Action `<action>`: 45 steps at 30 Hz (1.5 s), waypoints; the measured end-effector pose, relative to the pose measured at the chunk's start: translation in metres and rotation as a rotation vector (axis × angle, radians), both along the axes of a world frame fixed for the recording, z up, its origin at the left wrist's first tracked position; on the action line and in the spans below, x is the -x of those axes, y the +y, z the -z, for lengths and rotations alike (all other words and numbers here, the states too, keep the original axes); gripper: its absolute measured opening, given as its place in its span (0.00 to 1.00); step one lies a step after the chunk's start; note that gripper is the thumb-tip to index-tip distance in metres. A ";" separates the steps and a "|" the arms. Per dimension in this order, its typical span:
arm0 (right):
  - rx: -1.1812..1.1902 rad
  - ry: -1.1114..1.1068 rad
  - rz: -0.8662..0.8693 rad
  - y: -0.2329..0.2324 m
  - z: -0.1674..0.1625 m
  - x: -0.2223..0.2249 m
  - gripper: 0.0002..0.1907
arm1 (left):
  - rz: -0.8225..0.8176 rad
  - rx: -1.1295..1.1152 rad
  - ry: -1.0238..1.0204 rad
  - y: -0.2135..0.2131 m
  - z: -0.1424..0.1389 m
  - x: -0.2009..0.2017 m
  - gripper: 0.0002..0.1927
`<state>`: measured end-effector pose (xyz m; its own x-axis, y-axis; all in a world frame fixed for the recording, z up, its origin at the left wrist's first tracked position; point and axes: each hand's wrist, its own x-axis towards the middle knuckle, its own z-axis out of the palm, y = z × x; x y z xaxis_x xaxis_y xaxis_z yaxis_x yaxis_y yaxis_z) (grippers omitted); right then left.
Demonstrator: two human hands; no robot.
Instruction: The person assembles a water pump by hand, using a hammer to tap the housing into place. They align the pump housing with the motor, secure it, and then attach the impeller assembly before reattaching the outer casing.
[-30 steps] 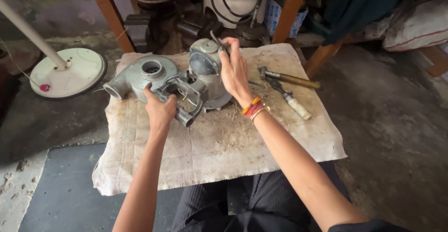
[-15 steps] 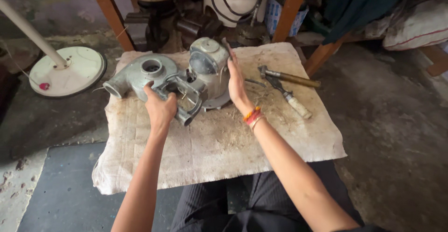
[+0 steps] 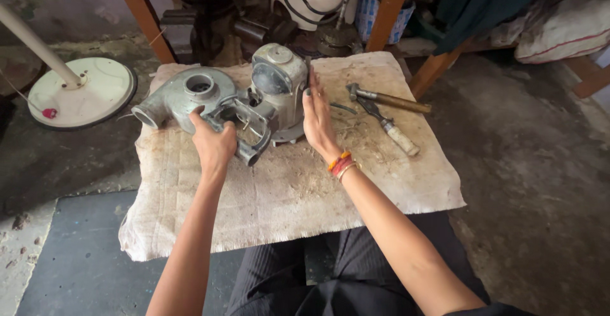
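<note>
Left hand (image 3: 215, 143) grips the grey cast-metal pump assembly (image 3: 244, 103) by its bracket; right hand (image 3: 316, 114) lies flat, fingers together, against its side. Assembly sits on the dirty cloth mat (image 3: 292, 189) (hammer (image 3: 387, 101) unused alongside), apparently still unopened.

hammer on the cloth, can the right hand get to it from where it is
Probably yes. The right hand rests flat against the grey motor, and the hammer lies just to its right on the cloth beside a white-handled tool, with nothing between them.
</note>
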<state>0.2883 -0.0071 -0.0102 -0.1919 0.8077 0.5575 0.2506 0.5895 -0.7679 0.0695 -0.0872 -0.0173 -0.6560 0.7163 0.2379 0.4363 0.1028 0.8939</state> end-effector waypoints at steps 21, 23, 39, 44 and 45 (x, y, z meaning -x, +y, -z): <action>-0.377 -0.527 0.119 -0.033 0.037 -0.049 0.23 | -0.005 -0.019 0.014 0.002 0.000 -0.003 0.35; -0.361 -0.533 0.138 -0.030 0.037 -0.051 0.24 | -0.010 -0.011 0.008 0.000 -0.001 -0.005 0.35; -0.325 -0.516 0.176 -0.031 0.044 -0.046 0.24 | 0.010 -0.083 0.005 -0.001 0.003 -0.006 0.34; -0.467 -0.600 0.058 -0.032 0.043 -0.055 0.25 | 0.016 -0.056 -0.007 -0.004 -0.006 -0.008 0.34; -0.440 -0.574 0.021 -0.032 0.042 -0.057 0.25 | 0.018 -0.048 -0.006 -0.006 -0.008 -0.009 0.34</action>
